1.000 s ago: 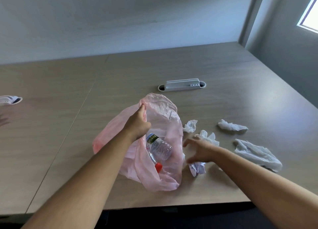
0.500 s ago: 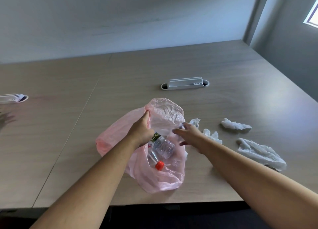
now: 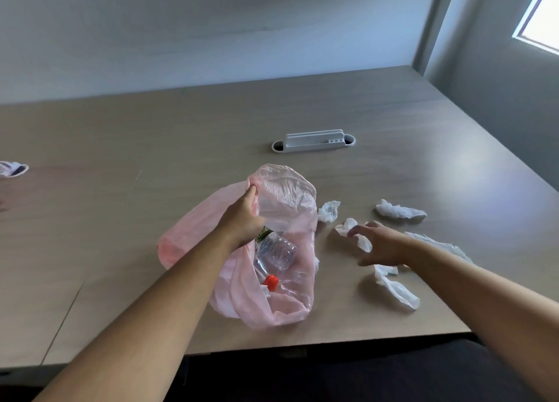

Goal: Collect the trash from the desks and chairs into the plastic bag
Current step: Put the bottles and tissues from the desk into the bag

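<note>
A pink plastic bag lies open on the wooden desk. My left hand grips its upper rim and holds the mouth open. Inside lies a crushed clear bottle with a red cap. My right hand hovers to the right of the bag with fingers spread, just over a crumpled white tissue. More white tissues lie around it: one by the bag, one farther right, one long piece behind my wrist, and one nearer me.
A grey cable-port cover is set into the desk behind the bag. A small white item sits at the far left edge. The desk's front edge runs below the bag; a wall and window corner close the right side.
My right hand has moved from the bag's mouth rightward to the tissues, fingers now spread. A tissue lies on the desk nearer me. My left hand keeps holding the bag.
</note>
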Tool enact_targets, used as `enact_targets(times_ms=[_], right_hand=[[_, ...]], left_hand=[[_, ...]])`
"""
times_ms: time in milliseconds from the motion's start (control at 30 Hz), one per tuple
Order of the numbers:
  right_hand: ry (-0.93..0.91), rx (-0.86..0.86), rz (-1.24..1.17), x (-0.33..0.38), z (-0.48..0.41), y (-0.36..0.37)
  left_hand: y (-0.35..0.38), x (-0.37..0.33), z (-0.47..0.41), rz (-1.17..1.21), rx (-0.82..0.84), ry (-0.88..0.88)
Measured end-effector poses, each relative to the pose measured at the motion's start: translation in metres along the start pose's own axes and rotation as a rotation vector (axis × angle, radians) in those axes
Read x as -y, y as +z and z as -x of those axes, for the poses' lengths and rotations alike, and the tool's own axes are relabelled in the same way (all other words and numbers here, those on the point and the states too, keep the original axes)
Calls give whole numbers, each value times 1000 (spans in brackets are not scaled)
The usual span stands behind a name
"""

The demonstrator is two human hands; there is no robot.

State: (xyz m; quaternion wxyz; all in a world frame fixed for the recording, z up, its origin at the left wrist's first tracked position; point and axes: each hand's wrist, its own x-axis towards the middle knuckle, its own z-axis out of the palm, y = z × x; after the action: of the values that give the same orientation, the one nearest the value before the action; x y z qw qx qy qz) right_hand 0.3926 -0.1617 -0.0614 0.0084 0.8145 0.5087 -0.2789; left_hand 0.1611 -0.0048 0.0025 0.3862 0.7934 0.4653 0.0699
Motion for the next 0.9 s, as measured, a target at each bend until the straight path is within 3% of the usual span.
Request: enact_targets(times_ms=[100,167,300,433,500,600,700,733,800,833,900], right_hand=[[126,179,254,-24,10,21],[174,232,288,-29,11,37],[121,53,167,-27,9,58],[64,2,67,-10,4,46],[83,-104,-234,10,-1,30],[96,-207,-958,58,-9,11],[15,48,-1422,110,-5,9],[-38,202,-1420,121,-1,10],[-149,388,-1168,127,-1,18],[-169,365,-1017,122,-4,20],[-117,135,-834,104,-9,18]], left_hand=[[9,1,-1,15,32,1],[14,0,-3,5,41,2],[22,1,-5,-13,61,1],[23,2,-6,-16,62,1],[19,4,-8,-14,50,-7],[12,9,-12,18,40,-21],[8,10,-13,63,48,-20],[7,10,-13,74,47,-14],[5,14,-13,60,25,-13],[2,16,-14,43,10,-22],[-2,25,-14,8,-13,-63]])
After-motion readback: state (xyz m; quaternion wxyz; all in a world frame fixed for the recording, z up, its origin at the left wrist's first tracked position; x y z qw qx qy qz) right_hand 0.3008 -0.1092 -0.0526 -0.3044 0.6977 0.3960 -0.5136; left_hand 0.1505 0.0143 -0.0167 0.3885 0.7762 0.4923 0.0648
